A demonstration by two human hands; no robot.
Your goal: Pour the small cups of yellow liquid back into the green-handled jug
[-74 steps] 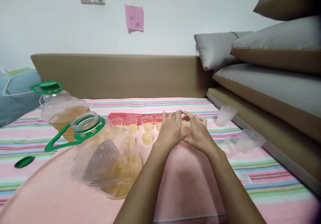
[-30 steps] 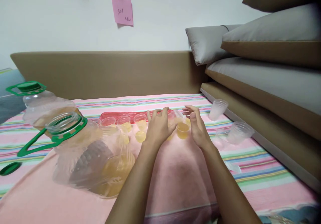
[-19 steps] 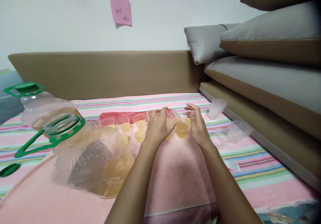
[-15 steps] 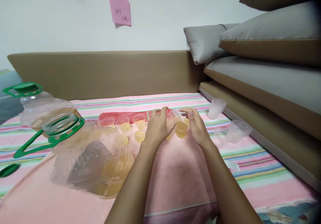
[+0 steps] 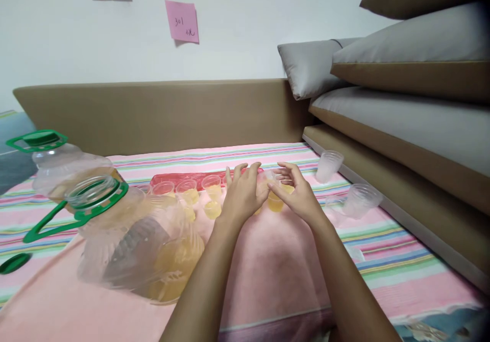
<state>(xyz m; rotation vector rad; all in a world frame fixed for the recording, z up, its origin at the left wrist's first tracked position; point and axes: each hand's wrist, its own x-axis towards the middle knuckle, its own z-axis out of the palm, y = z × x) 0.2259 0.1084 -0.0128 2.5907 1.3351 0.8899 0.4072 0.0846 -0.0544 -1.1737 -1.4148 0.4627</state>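
Observation:
My left hand [image 5: 246,191] is over the row of small clear plastic cups, fingers spread, hiding some of them. My right hand [image 5: 296,191] stands at the right end of the row, fingers apart, thumb stretched towards the left thumb. Between and below the hands shows a cup of yellow liquid [image 5: 275,203]; whether a finger touches it I cannot tell. Left of my left hand are more filled cups, among them a back-row cup [image 5: 212,186] and a lower one [image 5: 212,209]. A large clear jug [image 5: 153,250] with a green handle [image 5: 53,224], uncapped, holds yellowish liquid near my left forearm.
A second jug [image 5: 72,166] with a green cap stands behind the first; a loose green cap [image 5: 15,263] lies at far left. A red plastic package [image 5: 179,177] is behind the cups. Stacked empty cups [image 5: 329,166] and tipped ones [image 5: 362,200] lie right, beside piled cushions [image 5: 406,102].
My right hand has turned inward, its thumb now reaching left over the yellow cup. My left hand has barely moved. The view has shifted slightly.

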